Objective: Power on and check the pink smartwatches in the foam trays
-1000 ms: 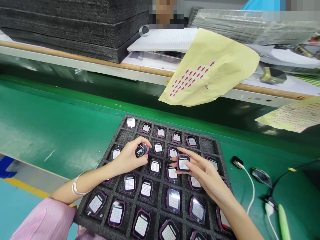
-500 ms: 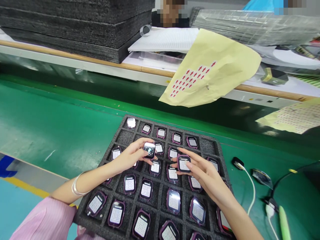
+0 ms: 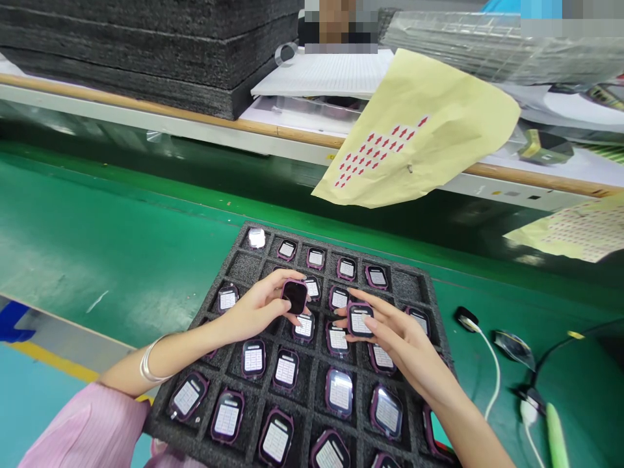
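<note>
Between the thumb and fingers of my left hand (image 3: 266, 300) is a purple smartwatch (image 3: 295, 297) without a strap, its screen dark. A second purple smartwatch (image 3: 361, 319) is pinched in my right hand (image 3: 397, 331); its screen shows a white grid. Both hands hover over a black foam tray (image 3: 308, 416) divided into square compartments. Most compartments hold a similar watch face-up, such as the watch (image 3: 285, 368) with a lit white grid. One watch (image 3: 439, 432) at the right edge shows a green and red screen, partly hidden by my right forearm.
The tray lies on a green bench (image 3: 121, 227). Right of it are a black charger puck (image 3: 467, 319) with a white cable, a clear packet (image 3: 513, 348) and a light green pen-like object (image 3: 554, 434). Above, a shelf carries stacked black foam (image 3: 146, 58) and a yellow arrow-sticker sheet (image 3: 424, 143).
The left-hand watch's screen has gone from a lit clock face to dark. The watch at the right edge now shows green where it showed white. Both hands stay nearly still.
</note>
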The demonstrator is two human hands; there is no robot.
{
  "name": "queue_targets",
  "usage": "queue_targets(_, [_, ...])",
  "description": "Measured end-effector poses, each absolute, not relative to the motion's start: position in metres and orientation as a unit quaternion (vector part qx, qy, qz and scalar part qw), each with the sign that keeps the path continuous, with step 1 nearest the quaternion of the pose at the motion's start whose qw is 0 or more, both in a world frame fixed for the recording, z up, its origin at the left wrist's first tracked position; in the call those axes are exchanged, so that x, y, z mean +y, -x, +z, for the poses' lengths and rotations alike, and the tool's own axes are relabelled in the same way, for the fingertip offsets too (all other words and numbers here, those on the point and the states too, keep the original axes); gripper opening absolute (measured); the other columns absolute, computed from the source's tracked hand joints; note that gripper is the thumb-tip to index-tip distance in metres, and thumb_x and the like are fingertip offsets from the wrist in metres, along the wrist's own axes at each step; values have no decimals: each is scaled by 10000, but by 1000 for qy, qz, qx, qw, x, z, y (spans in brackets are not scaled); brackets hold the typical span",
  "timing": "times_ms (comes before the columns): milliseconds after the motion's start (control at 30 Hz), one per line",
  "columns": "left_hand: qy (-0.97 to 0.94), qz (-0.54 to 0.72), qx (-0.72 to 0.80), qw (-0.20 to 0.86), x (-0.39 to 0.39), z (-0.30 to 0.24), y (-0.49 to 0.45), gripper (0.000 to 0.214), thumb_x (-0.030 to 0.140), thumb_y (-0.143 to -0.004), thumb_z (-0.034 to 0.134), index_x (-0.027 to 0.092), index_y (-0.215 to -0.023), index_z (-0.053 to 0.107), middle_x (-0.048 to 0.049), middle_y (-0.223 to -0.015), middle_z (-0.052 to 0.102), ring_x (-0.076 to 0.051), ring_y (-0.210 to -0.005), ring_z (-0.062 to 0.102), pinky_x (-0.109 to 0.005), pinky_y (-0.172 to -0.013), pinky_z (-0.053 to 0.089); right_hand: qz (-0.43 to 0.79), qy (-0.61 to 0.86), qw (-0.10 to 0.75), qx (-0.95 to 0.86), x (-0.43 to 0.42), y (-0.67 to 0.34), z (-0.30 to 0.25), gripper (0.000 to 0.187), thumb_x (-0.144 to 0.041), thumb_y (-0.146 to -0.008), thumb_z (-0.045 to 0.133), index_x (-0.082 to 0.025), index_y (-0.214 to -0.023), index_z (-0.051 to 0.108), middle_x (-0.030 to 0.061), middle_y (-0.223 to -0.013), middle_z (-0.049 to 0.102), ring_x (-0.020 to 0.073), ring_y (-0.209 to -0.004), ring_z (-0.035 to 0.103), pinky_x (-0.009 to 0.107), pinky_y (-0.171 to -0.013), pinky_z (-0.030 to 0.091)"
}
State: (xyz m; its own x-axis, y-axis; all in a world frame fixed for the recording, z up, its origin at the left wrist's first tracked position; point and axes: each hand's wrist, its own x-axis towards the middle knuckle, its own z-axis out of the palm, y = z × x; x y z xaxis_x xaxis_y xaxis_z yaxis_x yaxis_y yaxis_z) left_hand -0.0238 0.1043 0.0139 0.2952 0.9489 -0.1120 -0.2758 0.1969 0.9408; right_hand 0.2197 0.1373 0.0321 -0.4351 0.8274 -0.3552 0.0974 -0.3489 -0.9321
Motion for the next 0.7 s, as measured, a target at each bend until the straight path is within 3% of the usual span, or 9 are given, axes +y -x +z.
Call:
queue_targets(133, [-441, 455, 384, 672, 104, 14, 23, 361, 205, -812, 539, 195, -1164, 462, -66, -989, 565, -203, -884, 615, -350, -721, 565, 683, 457, 268, -503, 137, -220, 31, 447, -401, -856, 628, -247, -1268, 549, 85, -1085, 685, 283, -999, 649, 412, -814, 564])
queue_targets(267, [-494, 447, 453, 593, 105, 11, 25, 393, 195, -767, 643, 200, -1122, 474, -25, -924, 529, -146, -779, 558, -232, -600, 478, 680, 459, 269, -505, 137, -220, 31, 440, -404, -857, 626, -250, -1263, 554, 83, -1083, 686, 279, -997, 650, 405, -819, 563])
queue_targets(367, [-542, 432, 501, 518, 106, 9, 28, 339, 196, -768, 653, 191, -1076, 512, -21, -926, 535, -142, -791, 524, -230, -634, 441, 681, 455, 269, -507, 137, -220, 29, 454, -412, -851, 633, -246, -1266, 553, 88, -1084, 685, 280, -993, 652, 410, -815, 567])
queue_targets(533, [-575, 405, 510, 495, 106, 10, 30, 290, 136, -772, 589, 183, -1050, 521, -7, -874, 541, -143, -759, 510, -253, -682, 416, 686, 430, 275, -518, 140, -224, 23, 497, -377, -831, 671, -231, -1285, 534, 106, -1084, 679, 278, -977, 659, 424, -812, 568])
queue_targets(700, [-609, 380, 519, 465, 105, 11, 29, 312, 85, -740, 565, 192, -1031, 525, 9, -848, 540, -150, -784, 509, -274, -750, 405, 684, 393, 252, -560, 143, -225, 11, 732, -291, -734, 771, -230, -1373, 420, 115, -1113, 656, 268, -1002, 653, 420, -876, 531])
